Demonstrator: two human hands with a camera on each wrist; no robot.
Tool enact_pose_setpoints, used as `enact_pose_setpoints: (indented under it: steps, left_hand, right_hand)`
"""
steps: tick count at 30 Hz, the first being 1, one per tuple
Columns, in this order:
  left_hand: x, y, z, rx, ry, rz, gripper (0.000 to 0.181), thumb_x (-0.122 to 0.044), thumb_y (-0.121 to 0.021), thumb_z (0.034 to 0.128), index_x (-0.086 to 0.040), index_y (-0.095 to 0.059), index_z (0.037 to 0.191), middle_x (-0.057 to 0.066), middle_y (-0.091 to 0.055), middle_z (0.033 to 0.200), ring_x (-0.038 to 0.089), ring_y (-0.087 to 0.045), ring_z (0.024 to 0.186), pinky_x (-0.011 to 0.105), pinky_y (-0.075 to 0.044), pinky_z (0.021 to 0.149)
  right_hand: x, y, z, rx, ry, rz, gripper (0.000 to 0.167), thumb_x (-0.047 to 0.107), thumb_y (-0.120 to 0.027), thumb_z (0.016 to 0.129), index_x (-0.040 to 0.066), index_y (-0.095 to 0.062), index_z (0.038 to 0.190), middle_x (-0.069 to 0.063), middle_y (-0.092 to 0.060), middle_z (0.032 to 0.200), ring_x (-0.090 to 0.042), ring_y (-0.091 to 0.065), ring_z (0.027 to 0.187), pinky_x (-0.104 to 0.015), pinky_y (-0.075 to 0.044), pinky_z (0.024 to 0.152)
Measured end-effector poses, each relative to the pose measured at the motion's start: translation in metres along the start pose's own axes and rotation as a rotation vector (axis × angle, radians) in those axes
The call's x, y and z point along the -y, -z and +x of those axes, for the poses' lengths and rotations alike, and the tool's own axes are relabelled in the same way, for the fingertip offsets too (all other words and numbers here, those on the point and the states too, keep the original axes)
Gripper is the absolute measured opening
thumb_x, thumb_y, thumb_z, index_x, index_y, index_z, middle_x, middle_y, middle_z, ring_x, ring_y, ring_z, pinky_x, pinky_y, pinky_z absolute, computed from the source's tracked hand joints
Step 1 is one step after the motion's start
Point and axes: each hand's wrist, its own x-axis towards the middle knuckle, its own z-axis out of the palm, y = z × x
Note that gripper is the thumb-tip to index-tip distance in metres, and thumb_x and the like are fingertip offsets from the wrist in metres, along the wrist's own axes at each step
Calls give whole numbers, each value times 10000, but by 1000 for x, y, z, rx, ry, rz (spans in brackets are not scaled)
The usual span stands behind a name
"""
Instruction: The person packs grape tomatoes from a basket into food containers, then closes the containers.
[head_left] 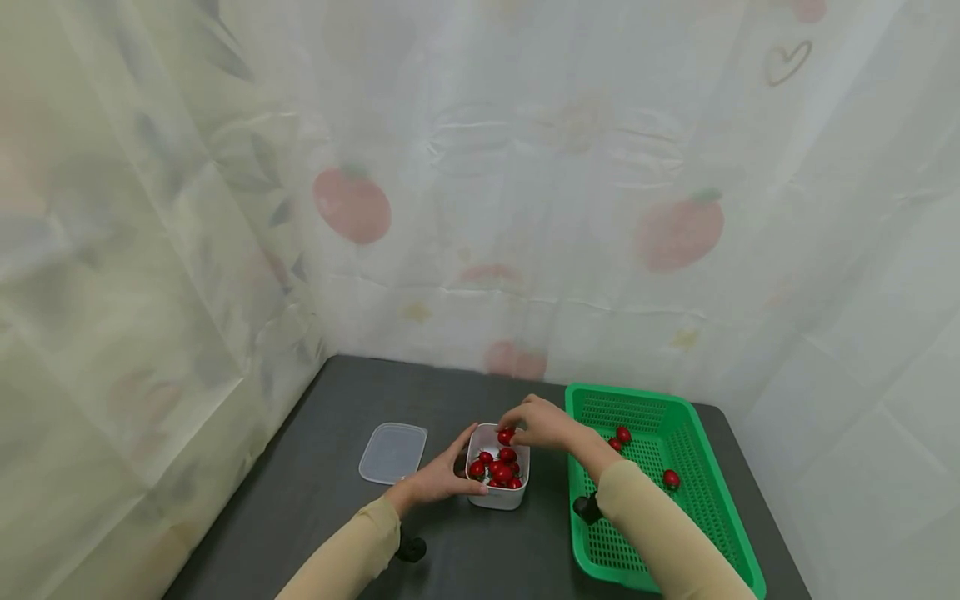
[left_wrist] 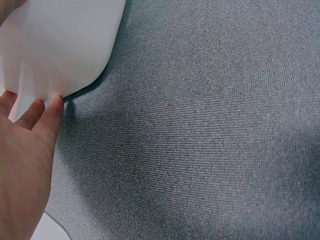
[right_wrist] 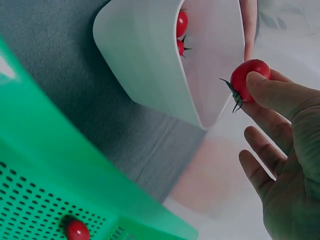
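My right hand (head_left: 542,423) pinches a cherry tomato (right_wrist: 250,75) between thumb and index finger, its green stem still on. It hovers at the far rim of a white plastic container (head_left: 498,498), and the other fingers are spread apart. Several cherry tomatoes (head_left: 501,472) lie inside that container. On the near left, my left hand (head_left: 437,481) grips the container's sides, thumb at the front and fingers along the left wall. In the left wrist view those fingertips (left_wrist: 54,106) press against the white wall.
A green perforated basket (head_left: 705,454) stands at the right, with a few cherry tomatoes (head_left: 671,479) in it. A translucent lid (head_left: 393,452) lies flat on the dark grey table (head_left: 450,550), left of the container. Patterned curtains (head_left: 480,183) hang behind and beside the table.
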Motion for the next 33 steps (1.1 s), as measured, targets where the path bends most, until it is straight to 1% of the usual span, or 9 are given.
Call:
enact_pose_setpoints:
  steps: [6, 9, 14, 17, 21, 27, 33]
  left_hand:
    - [-1, 0, -1, -1, -2, -12, 1129, -222, -811, 908, -185, 33, 1657, 196, -179, 1654, 407, -408, 1410, 469, -469, 1043]
    - [-2, 0, -2, 0, -2, -9, 1119, -207, -803, 915, -182, 35, 1657, 194, -164, 1659, 412, -403, 1413, 463, -470, 1043]
    - [-2, 0, -2, 3, 4, -13, 1099, -200, -787, 928, -195, 35, 1658, 185, -148, 1665, 422, -390, 1422, 452, -469, 1045]
    - [-2, -1, -2, 2, 9, -25, 1104, -230, -797, 922, -224, 25, 1659, 156, -127, 1676, 410, -390, 1428, 459, -462, 1053]
    - [-1, -1, -1, -4, 13, -20, 1124, -270, -813, 908, -222, 21, 1660, 126, -93, 1687, 395, -384, 1434, 471, -454, 1060]
    - [-2, 0, -1, -6, 9, -8, 1136, -265, -817, 903, -192, 27, 1659, 138, -132, 1675, 398, -396, 1424, 491, -449, 1062]
    - [-3, -1, -2, -7, 18, -10, 1129, -258, -812, 906, -191, 26, 1659, 141, -144, 1673, 411, -390, 1429, 501, -439, 1071]
  right_hand:
    - [8, -7, 9, 18, -57, -27, 270, 153, -731, 946, 214, -770, 1206, 59, -721, 1091, -209, -511, 1099, -419, -498, 866]
    - [10, -11, 13, 24, -69, -42, 280, 141, -734, 938, 228, -773, 1201, 61, -719, 1074, -199, -512, 1077, -398, -504, 843]
    - [11, -17, 16, 31, -73, -62, 296, 132, -733, 932, 247, -774, 1202, 59, -720, 1078, -192, -510, 1065, -381, -500, 830]
    - [12, -17, 17, 35, -67, -71, 305, 130, -729, 932, 249, -773, 1209, 61, -723, 1082, -195, -511, 1066, -390, -497, 845]
    - [13, -17, 17, 33, -67, -74, 314, 123, -715, 941, 245, -768, 1225, 52, -725, 1095, -192, -513, 1066, -392, -499, 846]
    - [13, -18, 16, 28, -83, -71, 296, 159, -719, 945, 259, -767, 1219, 40, -707, 1139, -191, -523, 1096, -404, -516, 861]
    - [10, -19, 15, 26, -71, -80, 300, 140, -716, 940, 258, -771, 1210, 38, -711, 1145, -209, -525, 1119, -414, -511, 870]
